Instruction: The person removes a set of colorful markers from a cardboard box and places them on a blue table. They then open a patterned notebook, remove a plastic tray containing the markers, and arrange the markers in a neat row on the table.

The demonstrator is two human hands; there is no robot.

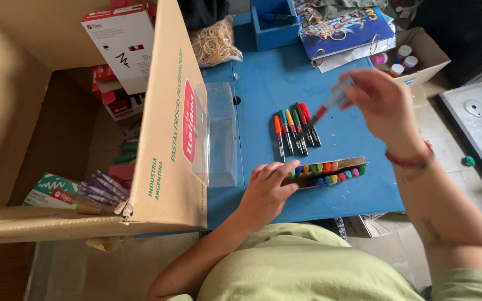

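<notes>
My left hand (267, 189) rests on the blue table (263, 89) and steadies the left end of a flat cardboard pack (330, 173) filled with several coloured markers. My right hand (383, 103) is raised above the table and pinches a red-tipped marker (327, 107), held at a slant, blurred. Below that marker, several loose markers (295, 131) in orange, blue, green and red lie side by side on the table.
A large open cardboard box (165, 139) at left holds white-and-red packs (121, 44) and purple pens (104, 187). A clear plastic lid (221, 134) leans on it. Rubber bands (213, 44), a blue tray (274, 25), a booklet (344, 28) and paint pots (400, 58) lie at the back.
</notes>
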